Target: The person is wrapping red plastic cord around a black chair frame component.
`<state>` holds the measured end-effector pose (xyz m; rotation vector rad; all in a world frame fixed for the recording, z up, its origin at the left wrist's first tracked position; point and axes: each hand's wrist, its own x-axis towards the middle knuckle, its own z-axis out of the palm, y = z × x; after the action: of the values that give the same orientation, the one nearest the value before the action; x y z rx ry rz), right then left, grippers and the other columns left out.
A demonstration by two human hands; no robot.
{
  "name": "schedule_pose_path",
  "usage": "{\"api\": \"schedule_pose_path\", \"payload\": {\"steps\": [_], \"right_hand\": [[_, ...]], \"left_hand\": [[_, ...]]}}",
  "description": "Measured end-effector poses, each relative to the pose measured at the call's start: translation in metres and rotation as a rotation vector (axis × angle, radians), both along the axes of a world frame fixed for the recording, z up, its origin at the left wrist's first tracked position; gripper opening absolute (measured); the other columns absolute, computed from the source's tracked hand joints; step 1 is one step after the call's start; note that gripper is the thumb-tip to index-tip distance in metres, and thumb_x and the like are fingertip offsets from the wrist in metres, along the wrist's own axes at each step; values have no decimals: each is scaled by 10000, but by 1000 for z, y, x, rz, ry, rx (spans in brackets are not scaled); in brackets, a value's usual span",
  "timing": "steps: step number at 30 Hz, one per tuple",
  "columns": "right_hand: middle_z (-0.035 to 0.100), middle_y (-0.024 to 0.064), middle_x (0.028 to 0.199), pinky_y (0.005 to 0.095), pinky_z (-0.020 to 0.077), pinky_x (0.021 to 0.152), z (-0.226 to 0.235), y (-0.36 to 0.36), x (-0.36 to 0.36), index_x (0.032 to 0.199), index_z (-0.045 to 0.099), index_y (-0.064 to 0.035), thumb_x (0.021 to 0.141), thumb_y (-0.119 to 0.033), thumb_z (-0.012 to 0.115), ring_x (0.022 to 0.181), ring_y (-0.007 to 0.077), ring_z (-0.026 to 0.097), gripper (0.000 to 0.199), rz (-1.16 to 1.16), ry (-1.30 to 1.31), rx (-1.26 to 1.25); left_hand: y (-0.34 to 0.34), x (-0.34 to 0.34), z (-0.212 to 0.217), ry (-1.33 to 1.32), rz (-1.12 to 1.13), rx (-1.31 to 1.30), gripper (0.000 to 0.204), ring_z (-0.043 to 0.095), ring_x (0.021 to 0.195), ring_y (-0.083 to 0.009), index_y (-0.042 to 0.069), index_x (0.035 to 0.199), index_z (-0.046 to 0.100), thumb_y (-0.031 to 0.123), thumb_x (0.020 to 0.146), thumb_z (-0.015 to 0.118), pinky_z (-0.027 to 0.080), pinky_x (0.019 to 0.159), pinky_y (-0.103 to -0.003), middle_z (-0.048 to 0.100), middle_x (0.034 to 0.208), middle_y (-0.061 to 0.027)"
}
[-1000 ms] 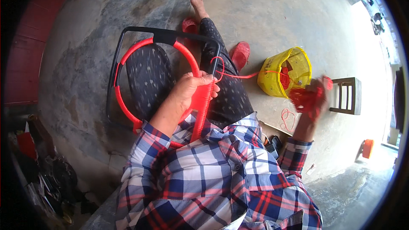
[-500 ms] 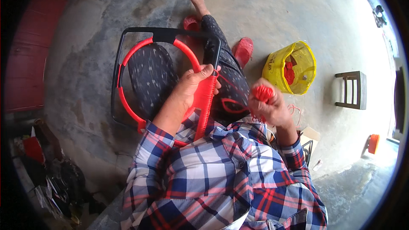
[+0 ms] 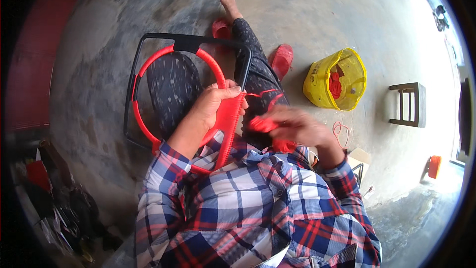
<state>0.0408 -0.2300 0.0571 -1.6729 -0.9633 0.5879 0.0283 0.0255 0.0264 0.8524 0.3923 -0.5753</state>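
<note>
Across my lap lies a black rectangular frame point(image 3: 140, 57) with a red ring point(image 3: 213, 62) inside it. Red cord wraps closely along the frame's near right side. My left hand point(image 3: 214, 103) grips that wrapped side near its upper end, thumb on top, at the spot where the loose cord leaves. To the right, my right hand point(image 3: 297, 125) is blurred by motion, closed around a bundle of red cord point(image 3: 263, 124). More red cord hangs below that hand, and a slack strand point(image 3: 259, 94) runs between the two hands over my dark trousers.
A yellow bucket point(image 3: 321, 85) with red cord in it stands on the concrete floor to the right. Beyond it is a small dark stool point(image 3: 415, 104). Red slippers point(image 3: 282, 60) lie by my feet. Dark clutter point(image 3: 69, 208) fills the lower left, near a red cabinet point(image 3: 32, 64).
My right hand has swung left toward the frame with the cord bundle, and the strand has gone slack. The frame and my left hand have shifted slightly left and down.
</note>
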Motion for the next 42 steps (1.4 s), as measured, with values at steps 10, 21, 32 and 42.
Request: {"api": "schedule_pose_path", "payload": {"steps": [10, 21, 32, 42], "right_hand": [[595, 46, 1034, 297, 463, 851, -10, 70, 44, 1386, 399, -54, 791, 34, 616, 957, 146, 557, 639, -508, 520, 517], [609, 80, 977, 328, 503, 802, 9, 23, 50, 1064, 634, 12, 816, -86, 677, 873, 188, 611, 269, -569, 101, 144], [428, -4, 615, 299, 448, 547, -57, -125, -19, 1144, 497, -101, 938, -279, 512, 476, 106, 434, 272, -388, 1014, 1025], [428, -31, 580, 262, 380, 400, -139, -155, -51, 883, 469, -126, 938, -349, 556, 429, 101, 431, 246, -1134, 977, 98]], "left_hand": [[-20, -4, 12, -8, 9, 1, 120, 662, 625, -262, 48, 945, 563, 107, 863, 627, 558, 568, -359, 648, 749, -165], [-17, -2, 12, -28, 34, 19, 132, 653, 619, -246, 29, 934, 586, 138, 872, 626, 544, 583, -335, 653, 763, -162], [1, 0, 9, -37, 111, 47, 146, 644, 603, -239, 26, 925, 582, 159, 877, 620, 544, 583, -328, 651, 741, -162], [6, 3, 2, -1, 142, 28, 207, 637, 602, -252, -4, 974, 598, 137, 822, 592, 543, 583, -340, 649, 743, -158]]}}
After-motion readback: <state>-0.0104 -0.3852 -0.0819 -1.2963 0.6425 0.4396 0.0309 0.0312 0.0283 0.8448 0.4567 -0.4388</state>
